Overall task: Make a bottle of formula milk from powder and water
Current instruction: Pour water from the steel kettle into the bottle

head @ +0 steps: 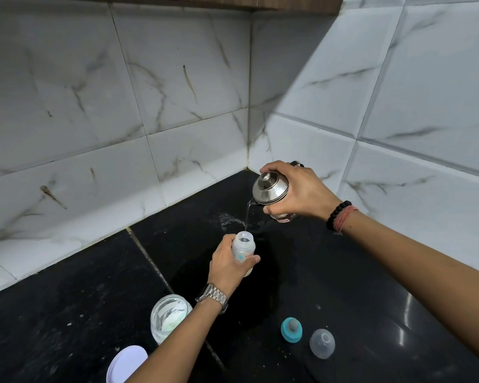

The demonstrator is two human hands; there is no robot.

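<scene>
Translucent baby bottle: uncapped, upright, above worktop centre. Steel kettle: tilted, pouring thin water stream into bottle mouth.

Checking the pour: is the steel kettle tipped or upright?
Tipped: the right hand tilts the steel kettle, and water streams into the baby bottle.

Shiny steel kettle, translucent plastic bottle

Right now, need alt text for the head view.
A right hand tilts a steel kettle, pouring water into a clear plastic baby bottle held by the left hand above a black stone counter; a teal teat ring and clear cap lie nearby.
</scene>
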